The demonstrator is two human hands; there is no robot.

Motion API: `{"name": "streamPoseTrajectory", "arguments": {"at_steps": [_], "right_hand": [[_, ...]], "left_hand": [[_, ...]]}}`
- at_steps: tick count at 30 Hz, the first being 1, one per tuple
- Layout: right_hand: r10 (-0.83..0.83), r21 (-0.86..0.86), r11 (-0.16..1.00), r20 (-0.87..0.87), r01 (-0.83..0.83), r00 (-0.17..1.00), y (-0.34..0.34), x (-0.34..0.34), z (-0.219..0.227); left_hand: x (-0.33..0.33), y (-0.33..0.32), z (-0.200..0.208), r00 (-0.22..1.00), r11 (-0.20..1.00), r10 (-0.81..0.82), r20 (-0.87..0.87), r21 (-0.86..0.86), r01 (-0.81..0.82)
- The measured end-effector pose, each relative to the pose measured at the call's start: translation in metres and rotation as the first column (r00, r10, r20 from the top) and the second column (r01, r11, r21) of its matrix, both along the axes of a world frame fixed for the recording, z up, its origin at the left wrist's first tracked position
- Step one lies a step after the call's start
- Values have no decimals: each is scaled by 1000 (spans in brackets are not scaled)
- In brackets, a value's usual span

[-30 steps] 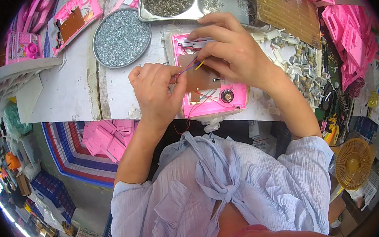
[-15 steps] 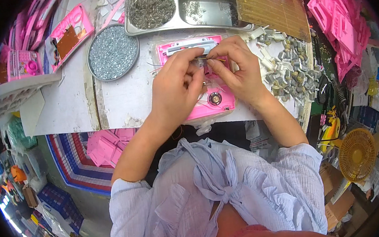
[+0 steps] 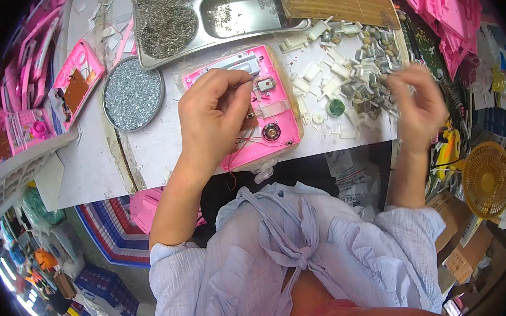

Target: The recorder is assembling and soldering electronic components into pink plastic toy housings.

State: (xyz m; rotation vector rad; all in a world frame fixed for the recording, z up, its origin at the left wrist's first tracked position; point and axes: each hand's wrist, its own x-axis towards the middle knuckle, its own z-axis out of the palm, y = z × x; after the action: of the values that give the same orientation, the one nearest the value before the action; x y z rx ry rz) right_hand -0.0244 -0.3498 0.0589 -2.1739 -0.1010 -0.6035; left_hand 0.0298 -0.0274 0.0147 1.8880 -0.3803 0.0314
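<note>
1. Head view — clock directions run from the middle of the pink casing (image 3: 290,134), which lies slightly turned on the white worktop (image 3: 93,164) in front of the person.
2. Left hand (image 3: 213,110): it covers the casing's nine-o'clock side. Thumb and forefinger are pressed together above the upper half, pinching what looks like a thin dark strand (image 3: 255,74), too small to tell clearly.
3. Right hand (image 3: 418,103): out at three o'clock, well apart from the casing, by the edge of the grey parts (image 3: 372,83). Its fingers are curled and blurred; whether they hold anything, I cannot tell.
4. Inside the casing: a grey bracket (image 3: 239,64) near twelve, a small metal motor (image 3: 265,84) between one and two, a round speaker (image 3: 271,133) near five, and red wires (image 3: 246,141) towards six.
5. Between two and three, white plastic pieces (image 3: 334,62) lie scattered against the grey parts — a green disc (image 3: 336,107) sits at three.
6. Between nine and ten is a round dish of silvery pieces (image 3: 133,95); farther out, another pink shell (image 3: 85,61).
7. Near twelve stands a steel tray (image 3: 236,25); brown cardboard (image 3: 335,0) overlaps its right end.
</note>
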Motion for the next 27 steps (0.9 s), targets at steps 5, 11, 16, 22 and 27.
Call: {"name": "streamPoseTrajectory", "arguments": {"at_steps": [5, 11, 16, 22, 27], "right_hand": [[-523, 722, 530, -134, 444, 842, -122, -92, -11], [-423, 902, 318, -140, 291, 895, -206, -106, -31], [-503, 892, 225, -239, 393, 830, -194, -93, -34], [-576, 676, 450, -281, 584, 768, -177, -89, -8], [-692, 697, 525, 17, 488, 722, -182, -170, 5]], "left_hand": [[-7, -5, 5, 1000, 1000, 8, 14, 15, -8], [2, -15, -6, 922, 938, -62, 383, 338, -77], [7, -20, -9, 903, 918, -52, 427, 376, -125], [11, -24, -13, 892, 911, -88, 444, 397, -107], [14, -21, -15, 901, 917, -82, 426, 387, -99]]}}
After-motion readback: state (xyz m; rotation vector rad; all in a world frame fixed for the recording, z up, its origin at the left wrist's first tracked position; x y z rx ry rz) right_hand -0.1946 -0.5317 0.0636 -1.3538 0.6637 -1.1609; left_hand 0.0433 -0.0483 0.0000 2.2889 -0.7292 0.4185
